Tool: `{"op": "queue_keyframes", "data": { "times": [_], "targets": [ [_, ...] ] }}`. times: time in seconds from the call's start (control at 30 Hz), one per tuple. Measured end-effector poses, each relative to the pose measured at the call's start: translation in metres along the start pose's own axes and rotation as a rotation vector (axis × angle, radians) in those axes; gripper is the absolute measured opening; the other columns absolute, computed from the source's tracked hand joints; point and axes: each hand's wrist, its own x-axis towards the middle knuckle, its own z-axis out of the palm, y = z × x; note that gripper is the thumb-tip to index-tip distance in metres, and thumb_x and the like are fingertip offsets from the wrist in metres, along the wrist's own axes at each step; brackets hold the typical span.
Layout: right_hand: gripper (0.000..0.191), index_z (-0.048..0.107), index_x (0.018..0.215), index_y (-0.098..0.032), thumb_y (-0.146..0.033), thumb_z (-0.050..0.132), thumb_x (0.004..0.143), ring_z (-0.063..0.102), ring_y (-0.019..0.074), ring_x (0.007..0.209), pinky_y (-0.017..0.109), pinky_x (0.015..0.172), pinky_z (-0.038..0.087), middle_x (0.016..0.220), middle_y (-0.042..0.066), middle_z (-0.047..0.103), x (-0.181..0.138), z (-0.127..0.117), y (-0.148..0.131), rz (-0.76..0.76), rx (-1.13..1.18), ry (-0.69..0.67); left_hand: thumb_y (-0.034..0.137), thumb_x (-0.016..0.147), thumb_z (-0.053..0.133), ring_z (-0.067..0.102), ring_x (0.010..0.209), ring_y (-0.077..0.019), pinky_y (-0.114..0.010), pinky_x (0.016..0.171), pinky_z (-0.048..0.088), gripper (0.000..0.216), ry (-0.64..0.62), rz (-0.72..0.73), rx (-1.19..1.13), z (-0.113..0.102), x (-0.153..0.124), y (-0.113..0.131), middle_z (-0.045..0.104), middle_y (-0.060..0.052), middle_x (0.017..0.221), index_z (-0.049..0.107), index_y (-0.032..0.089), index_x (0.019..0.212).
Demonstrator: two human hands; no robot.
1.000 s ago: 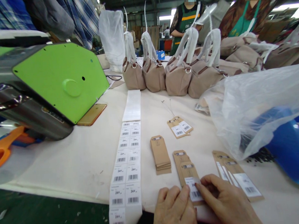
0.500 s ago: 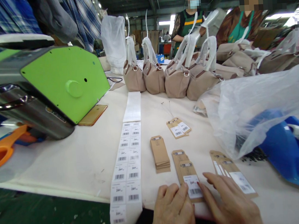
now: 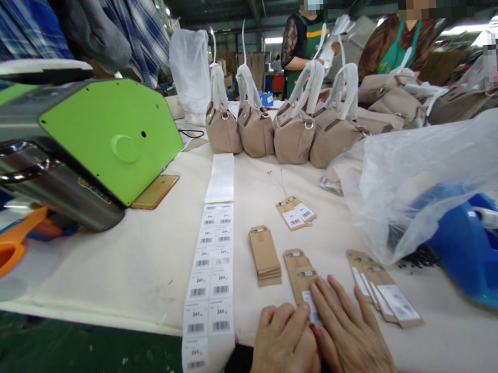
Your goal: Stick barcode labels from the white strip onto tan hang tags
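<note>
My right hand [image 3: 348,331] lies flat, fingers spread, on a brown paper tag [image 3: 304,281] with a white barcode sticker on it, near the table's front edge. My left hand [image 3: 282,346] rests beside it, thumb and fingertips on the tag's left edge. A stack of plain brown tags [image 3: 264,255] lies just beyond. More stickered tags [image 3: 384,296] lie fanned to the right. A long strip of barcode stickers [image 3: 211,266] runs toward me and hangs over the edge.
A green machine [image 3: 104,138] fills the left side, a gold phone [image 3: 154,191] beside it. Several beige handbags [image 3: 296,134] stand at the back, with people in green aprons behind. A clear plastic bag [image 3: 419,177] over a blue object [image 3: 482,252] sits right. Two tagged cards [image 3: 296,212] lie mid-table.
My right hand went from pinching the sticker's edge to lying flat over the tag, covering most of the sticker. My left hand stayed at the tag's left side.
</note>
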Motion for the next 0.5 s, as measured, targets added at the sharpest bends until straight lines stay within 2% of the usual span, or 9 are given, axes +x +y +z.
{"op": "queue_keyframes", "data": {
  "times": [0.1, 0.17, 0.23, 0.33, 0.43, 0.5],
  "targets": [
    [0.036, 0.063, 0.111, -0.011, -0.021, 0.042, 0.084, 0.014, 0.0269, 0.140, 0.052, 0.114, 0.006, 0.120, 0.011, 0.064, -0.003, 0.001, 0.001, -0.078, 0.055, 0.009, 0.010, 0.078, 0.045, 0.054, 0.076, -0.0176, -0.032, 0.063, 0.038, 0.017, -0.013, 0.016, -0.007, -0.001, -0.001, 0.000, 0.070, -0.005, 0.090, 0.061, 0.013, 0.073],
    [0.036, 0.064, 0.110, -0.012, -0.027, 0.044, 0.084, 0.019, 0.0256, 0.140, 0.050, 0.115, 0.005, 0.116, 0.009, 0.067, -0.010, -0.002, 0.006, -0.162, 0.078, 0.033, 0.012, 0.079, 0.045, 0.055, 0.078, -0.0183, -0.033, 0.064, 0.038, 0.017, -0.010, 0.022, -0.003, -0.001, -0.002, 0.000, 0.070, -0.006, 0.091, 0.062, 0.012, 0.078],
    [0.036, 0.063, 0.111, -0.015, -0.030, 0.046, 0.083, 0.034, 0.0250, 0.133, 0.048, 0.115, 0.006, 0.114, 0.006, 0.068, -0.017, -0.006, 0.012, -0.181, 0.064, 0.040, 0.012, 0.079, 0.047, 0.055, 0.079, -0.0186, -0.033, 0.065, 0.039, 0.016, -0.011, 0.019, 0.004, -0.001, -0.002, 0.000, 0.070, -0.006, 0.092, 0.062, 0.013, 0.079],
    [0.036, 0.061, 0.114, -0.019, -0.029, 0.043, 0.085, 0.055, 0.0244, 0.114, 0.044, 0.112, 0.016, 0.116, 0.004, 0.067, -0.023, -0.010, 0.018, -0.117, 0.035, 0.024, 0.012, 0.079, 0.047, 0.056, 0.078, -0.0186, -0.033, 0.065, 0.040, 0.016, -0.014, 0.025, 0.014, -0.001, -0.002, 0.000, 0.070, -0.007, 0.092, 0.063, 0.012, 0.082],
    [0.035, 0.058, 0.115, -0.016, -0.026, 0.040, 0.088, 0.059, 0.0231, 0.107, 0.038, 0.099, 0.035, 0.115, 0.007, 0.067, -0.016, -0.008, 0.019, 0.012, 0.094, 0.027, 0.011, 0.079, 0.046, 0.056, 0.077, -0.0187, -0.033, 0.064, 0.040, 0.018, -0.009, 0.034, 0.029, -0.001, -0.001, 0.000, 0.070, -0.008, 0.090, 0.063, 0.010, 0.084],
    [0.033, 0.057, 0.112, -0.012, -0.028, 0.038, 0.091, 0.062, 0.0226, 0.099, 0.035, 0.086, 0.044, 0.107, 0.011, 0.068, -0.006, -0.003, 0.018, 0.172, 0.149, 0.046, 0.010, 0.078, 0.048, 0.057, 0.078, -0.0189, -0.033, 0.065, 0.041, 0.016, -0.008, 0.037, 0.041, -0.001, 0.000, 0.000, 0.070, -0.008, 0.089, 0.063, 0.010, 0.084]
  ]
}}
